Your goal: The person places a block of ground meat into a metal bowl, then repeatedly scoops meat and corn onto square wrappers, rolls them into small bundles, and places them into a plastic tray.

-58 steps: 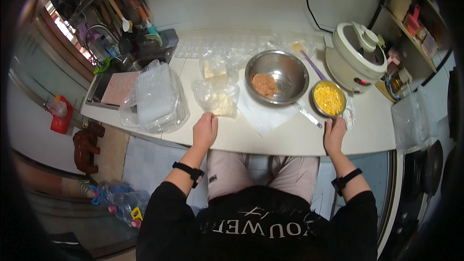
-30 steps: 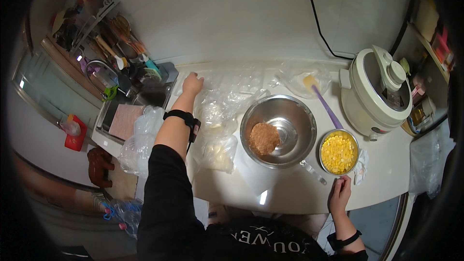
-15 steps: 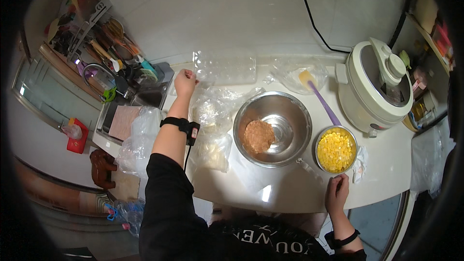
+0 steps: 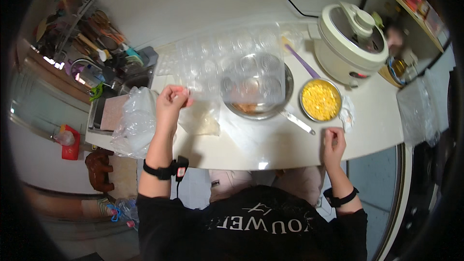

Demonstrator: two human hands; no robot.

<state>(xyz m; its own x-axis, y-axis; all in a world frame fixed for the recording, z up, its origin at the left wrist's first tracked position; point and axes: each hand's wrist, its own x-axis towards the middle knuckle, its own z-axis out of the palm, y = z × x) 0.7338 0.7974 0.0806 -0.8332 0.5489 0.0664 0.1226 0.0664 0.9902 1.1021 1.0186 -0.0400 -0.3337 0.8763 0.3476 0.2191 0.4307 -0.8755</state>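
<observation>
Pinched by its near left corner, a clear plastic tray with round hollows (image 4: 208,70) hangs above the counter from my left hand (image 4: 173,102). It partly covers a steel mixing bowl (image 4: 288,87), in which a lump of pinkish minced meat (image 4: 247,108) shows dimly. My right hand (image 4: 334,146) is curled closed over the counter's front edge, and nothing shows in it. The closest thing to it is a small steel bowl of yellow corn kernels (image 4: 320,99). Between the two bowls lies a metal utensil handle (image 4: 298,123).
A plastic bag with pale contents (image 4: 200,118) lies beside the mixing bowl. A purple-handled spatula (image 4: 303,62) leans toward the corn. At the back right stands a cream-coloured lidded cooker (image 4: 345,50). More clear bags (image 4: 137,125) lie near the sink (image 4: 140,79) at left.
My left hand has lifted the plastic tray from the back of the counter and brought it nearer, over the mixing bowl. The whole view has shifted; my right hand stays near the corn bowl.
</observation>
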